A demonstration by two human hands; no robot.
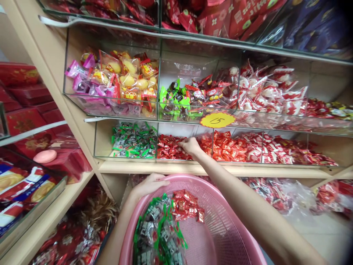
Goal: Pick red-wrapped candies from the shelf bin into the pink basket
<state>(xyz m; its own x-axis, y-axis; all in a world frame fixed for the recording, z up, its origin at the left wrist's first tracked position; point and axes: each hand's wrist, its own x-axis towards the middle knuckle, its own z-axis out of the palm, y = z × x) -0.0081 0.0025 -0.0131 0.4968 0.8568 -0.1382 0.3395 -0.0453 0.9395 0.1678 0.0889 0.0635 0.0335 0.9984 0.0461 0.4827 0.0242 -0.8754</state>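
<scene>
My left hand [151, 183] is closed over the far left rim of a pink plastic basket [231, 206] with perforated walls. In the basket lie green-and-clear wrapped candies [161, 235] on the left and a smaller pile of red-wrapped candies [185, 204] near the far wall. Higher up, my right hand [191, 146] reaches over the front of a clear shelf bin. Its fingers are pinched together among small red-wrapped candies [168, 146]; how many they grip is hidden. Green-wrapped candies [134, 140] fill the compartment to the left.
Clear-fronted bins [110, 105] of wrapped sweets span the shelf above, with a yellow price tag [217, 120] marked 15. A wooden shelf edge [248, 169] runs behind the basket. Red boxes [24, 121] and packaged snacks [24, 191] stand on side shelves at left.
</scene>
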